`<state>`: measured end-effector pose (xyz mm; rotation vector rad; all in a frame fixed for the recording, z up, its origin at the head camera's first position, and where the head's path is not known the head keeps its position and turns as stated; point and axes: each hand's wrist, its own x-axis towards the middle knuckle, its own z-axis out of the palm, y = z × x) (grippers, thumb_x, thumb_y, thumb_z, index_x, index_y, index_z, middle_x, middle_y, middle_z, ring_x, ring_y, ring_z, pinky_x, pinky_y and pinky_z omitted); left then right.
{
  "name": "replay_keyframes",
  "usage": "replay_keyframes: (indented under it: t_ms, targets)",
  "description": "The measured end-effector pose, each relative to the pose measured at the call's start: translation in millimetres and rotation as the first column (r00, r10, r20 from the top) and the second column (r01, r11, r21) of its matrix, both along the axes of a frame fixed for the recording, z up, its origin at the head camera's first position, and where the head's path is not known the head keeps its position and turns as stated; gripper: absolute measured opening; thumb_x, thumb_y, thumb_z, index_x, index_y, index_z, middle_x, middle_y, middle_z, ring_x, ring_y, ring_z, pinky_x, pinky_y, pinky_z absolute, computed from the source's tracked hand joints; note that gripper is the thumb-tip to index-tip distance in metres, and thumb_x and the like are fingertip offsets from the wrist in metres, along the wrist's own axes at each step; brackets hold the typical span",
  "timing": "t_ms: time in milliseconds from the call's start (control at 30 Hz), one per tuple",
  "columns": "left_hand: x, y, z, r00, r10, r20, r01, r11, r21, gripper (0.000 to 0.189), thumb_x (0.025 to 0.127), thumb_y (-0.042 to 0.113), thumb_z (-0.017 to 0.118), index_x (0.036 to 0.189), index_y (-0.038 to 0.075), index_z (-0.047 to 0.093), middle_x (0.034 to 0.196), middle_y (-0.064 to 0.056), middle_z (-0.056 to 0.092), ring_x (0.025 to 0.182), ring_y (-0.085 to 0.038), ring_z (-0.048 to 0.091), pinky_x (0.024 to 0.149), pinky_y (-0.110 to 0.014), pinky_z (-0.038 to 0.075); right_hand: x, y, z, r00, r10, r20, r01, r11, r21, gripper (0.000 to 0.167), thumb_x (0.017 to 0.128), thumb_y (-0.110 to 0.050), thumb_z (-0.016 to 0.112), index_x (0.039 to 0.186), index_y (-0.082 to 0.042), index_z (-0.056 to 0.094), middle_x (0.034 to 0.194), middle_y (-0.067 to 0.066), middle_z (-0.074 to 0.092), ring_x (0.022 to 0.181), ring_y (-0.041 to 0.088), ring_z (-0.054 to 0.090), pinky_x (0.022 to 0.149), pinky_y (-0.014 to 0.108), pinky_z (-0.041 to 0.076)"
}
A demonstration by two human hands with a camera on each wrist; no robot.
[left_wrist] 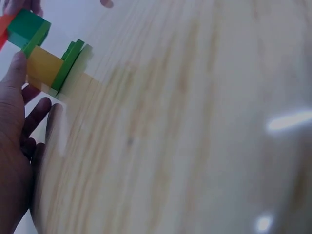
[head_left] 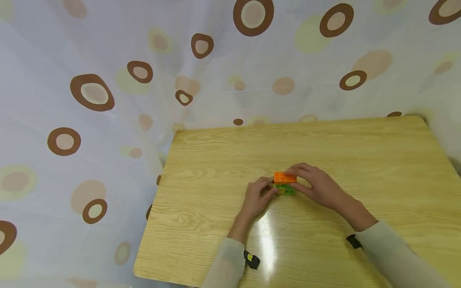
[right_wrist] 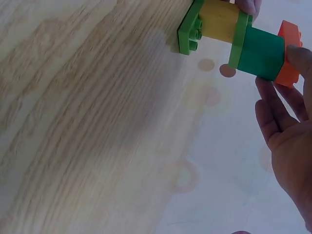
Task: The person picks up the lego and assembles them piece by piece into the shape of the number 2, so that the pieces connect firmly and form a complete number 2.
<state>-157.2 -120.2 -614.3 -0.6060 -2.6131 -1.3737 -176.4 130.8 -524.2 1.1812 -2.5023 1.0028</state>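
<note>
A stack of toy building bricks stands on the wooden table. At its base lies a light green plate (right_wrist: 184, 35) with studs showing, and above that come a yellow brick (right_wrist: 219, 20), another light green plate (right_wrist: 239, 43) and a dark green brick (right_wrist: 262, 52). An orange brick (head_left: 279, 178) caps the stack. My right hand (head_left: 318, 186) grips the orange brick between thumb and fingers. Lower down, my left hand (head_left: 255, 198) holds the stack by the yellow brick, its thumb and fingers on opposite sides. Some left fingertips are hidden behind the bricks.
The wooden table (head_left: 216, 160) spreads out around the stack, with its far edge against a pale curtain (head_left: 223, 100) patterned with brown rings and spots. Black straps (head_left: 252, 260) hang at both sleeves. A light reflection crosses the tabletop near the left forearm.
</note>
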Motion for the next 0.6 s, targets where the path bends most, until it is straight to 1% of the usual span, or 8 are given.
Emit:
replay_keyframes:
  t_ms: [67, 133, 233, 333, 400, 467, 533, 600]
  targets:
    - [1.3, 2.8, 2.4, 0.999, -0.003, 0.035, 0.003, 1.0, 0.013, 0.04, 0.101, 0.031, 0.072, 0.138, 0.017, 0.07, 0.116, 0.006, 0.074, 0.1, -0.003, 0.067, 0.099, -0.034, 0.046, -0.2, 4, 0.6, 0.998, -0.002, 0.059, 0.004, 1.0, -0.029, 0.043, 0.09, -0.003, 0.083, 0.129, -0.01, 0.07, 0.126, 0.004, 0.07, 0.105, 0.022, 0.07, 0.083, 0.047, 0.059]
    - [4.0, 3.6, 6.1, 0.997, -0.016, 0.077, 0.013, 0.999, 0.035, 0.041, 0.102, 0.033, 0.071, 0.141, 0.018, 0.068, 0.118, 0.006, 0.073, 0.103, -0.003, 0.066, 0.097, -0.031, 0.049, -0.3, 6, 1.5, 0.995, -0.026, 0.095, 0.031, 0.998, -0.058, 0.04, 0.092, -0.004, 0.081, 0.13, -0.009, 0.069, 0.125, 0.003, 0.071, 0.104, 0.02, 0.069, 0.082, 0.047, 0.059]
    - [9.8, 3.6, 13.2, 0.991, -0.054, 0.125, 0.045, 0.996, 0.075, 0.048, 0.102, 0.033, 0.071, 0.146, 0.018, 0.063, 0.12, 0.005, 0.07, 0.105, -0.008, 0.065, 0.091, -0.027, 0.054, 0.2, 8, 3.2, 0.985, -0.088, 0.151, 0.103, 0.99, -0.099, 0.036, 0.095, -0.005, 0.079, 0.129, -0.009, 0.069, 0.122, 0.003, 0.073, 0.096, 0.017, 0.069, 0.08, 0.045, 0.058]
    - [16.5, 4.6, 19.2, 0.984, -0.084, 0.156, 0.075, 0.995, 0.065, 0.06, 0.097, 0.034, 0.078, 0.151, 0.017, 0.057, 0.124, 0.006, 0.069, 0.107, -0.009, 0.066, 0.094, -0.027, 0.053, 1.0, 12, 2.9, 0.964, -0.147, 0.22, 0.176, 0.978, -0.116, 0.03, 0.099, -0.007, 0.075, 0.128, -0.01, 0.07, 0.118, 0.003, 0.074, 0.092, 0.017, 0.07, 0.079, 0.038, 0.058]
    - [21.6, 5.3, 22.1, 0.981, -0.102, 0.166, 0.1, 0.995, 0.02, 0.071, 0.092, 0.032, 0.084, 0.154, 0.017, 0.053, 0.127, 0.005, 0.068, 0.107, -0.009, 0.066, 0.095, -0.026, 0.052, 0.8, 14, 0.5, 0.951, -0.169, 0.261, 0.204, 0.972, -0.116, 0.027, 0.1, -0.009, 0.073, 0.127, -0.009, 0.071, 0.117, 0.005, 0.075, 0.091, 0.019, 0.071, 0.079, 0.034, 0.058]
    - [25.6, 7.5, 22.8, 0.981, -0.114, 0.159, 0.123, 0.991, -0.047, 0.077, 0.089, 0.03, 0.088, 0.154, 0.017, 0.051, 0.128, 0.004, 0.068, 0.106, -0.008, 0.066, 0.096, -0.023, 0.051, 0.2, 16, -3.4, 0.94, -0.18, 0.29, 0.221, 0.969, -0.113, 0.025, 0.102, -0.01, 0.072, 0.126, -0.009, 0.072, 0.117, 0.006, 0.075, 0.091, 0.02, 0.072, 0.079, 0.029, 0.057]
    - [29.0, 10.9, 23.1, 0.984, -0.12, 0.131, 0.137, 0.982, -0.127, 0.078, 0.086, 0.029, 0.091, 0.153, 0.017, 0.052, 0.127, 0.003, 0.069, 0.105, -0.008, 0.066, 0.096, -0.02, 0.05, -0.6, 17, -7.4, 0.927, -0.193, 0.321, 0.237, 0.966, -0.104, 0.024, 0.103, -0.011, 0.071, 0.126, -0.007, 0.073, 0.115, 0.008, 0.074, 0.089, 0.021, 0.072, 0.077, 0.026, 0.056]
    - [32.0, 15.6, 23.4, 0.991, -0.104, 0.088, 0.12, 0.971, -0.205, 0.074, 0.086, 0.033, 0.09, 0.149, 0.016, 0.056, 0.124, 0.002, 0.071, 0.104, -0.007, 0.065, 0.095, -0.02, 0.049, -1.3, 18, -10.4, 0.915, -0.203, 0.35, 0.248, 0.965, -0.088, 0.024, 0.104, -0.012, 0.069, 0.127, -0.005, 0.073, 0.115, 0.01, 0.074, 0.087, 0.023, 0.071, 0.075, 0.026, 0.056]
